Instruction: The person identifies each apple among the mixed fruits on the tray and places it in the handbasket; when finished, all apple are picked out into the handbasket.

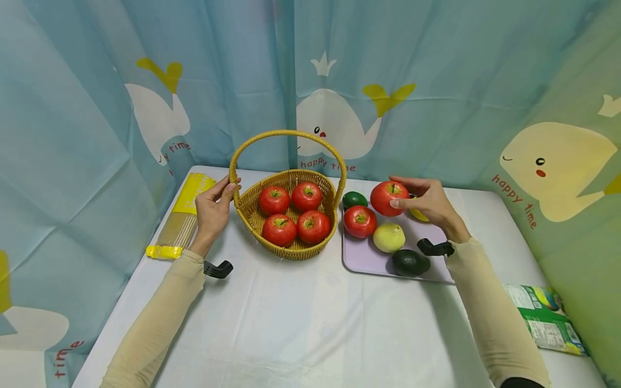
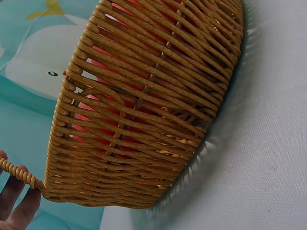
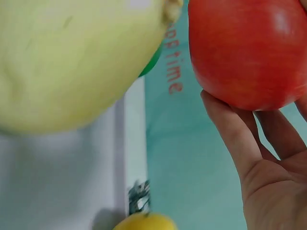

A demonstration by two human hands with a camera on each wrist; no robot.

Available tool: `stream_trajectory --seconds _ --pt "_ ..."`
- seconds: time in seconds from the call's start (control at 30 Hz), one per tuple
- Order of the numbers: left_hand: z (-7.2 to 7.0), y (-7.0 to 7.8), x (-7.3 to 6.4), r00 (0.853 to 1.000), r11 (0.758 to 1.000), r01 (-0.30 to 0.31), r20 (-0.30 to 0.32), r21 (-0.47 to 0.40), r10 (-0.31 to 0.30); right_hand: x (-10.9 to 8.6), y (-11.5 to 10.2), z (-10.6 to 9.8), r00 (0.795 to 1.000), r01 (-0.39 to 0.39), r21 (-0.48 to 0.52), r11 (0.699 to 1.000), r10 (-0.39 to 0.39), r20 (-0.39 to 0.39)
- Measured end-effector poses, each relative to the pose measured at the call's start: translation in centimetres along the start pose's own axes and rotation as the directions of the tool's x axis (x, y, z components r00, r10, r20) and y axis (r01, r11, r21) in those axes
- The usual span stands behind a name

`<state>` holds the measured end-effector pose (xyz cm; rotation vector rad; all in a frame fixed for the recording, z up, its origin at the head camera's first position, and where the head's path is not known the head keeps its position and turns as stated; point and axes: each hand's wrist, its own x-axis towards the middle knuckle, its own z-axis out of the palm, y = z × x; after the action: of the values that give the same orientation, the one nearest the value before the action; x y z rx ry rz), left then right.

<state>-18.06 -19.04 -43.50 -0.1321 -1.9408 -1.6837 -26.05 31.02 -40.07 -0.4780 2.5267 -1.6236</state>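
My left hand [image 1: 213, 208] pinches the left base of the arched handle [image 1: 286, 132] of a yellow woven basket [image 1: 296, 253]. In the left wrist view, fingertips grip the handle beside the basket's woven side [image 2: 129, 110]. Several red apples sit inside the basket. Over the lilac tray [image 1: 361, 265], my right hand [image 1: 429, 202] grips a red apple [image 1: 388, 196] between thumb and fingers. The right wrist view has that apple [image 3: 249, 52] raised against the curtain. Another red apple [image 1: 360, 221] lies on the tray, left of a pale yellow-green fruit [image 1: 389, 238].
A dark green avocado [image 1: 411, 263], a green fruit [image 1: 354, 200] and a partly hidden yellow fruit [image 1: 419, 215] are also at the tray. A yellow noodle packet [image 1: 179, 215] lies left, a green-and-white packet [image 1: 548, 318] right. Curtains [image 1: 271, 64] border the table.
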Motion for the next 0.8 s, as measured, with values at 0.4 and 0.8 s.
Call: stream_trajectory --seconds 0.4,0.8 --pt "-0.4 -1.8 0.4 1.0 1.0 0.004 0.004 -0.012 -0.004 -0.2 -4.2 2.7 0.977 0.143 0.17 0.975 -0.167 0.134" --pt "-0.4 -2.0 0.3 1.0 1.0 -0.003 0.011 -0.015 0.004 -0.1 -7.5 6.0 0.952 0.166 0.187 0.968 -0.207 0.226"
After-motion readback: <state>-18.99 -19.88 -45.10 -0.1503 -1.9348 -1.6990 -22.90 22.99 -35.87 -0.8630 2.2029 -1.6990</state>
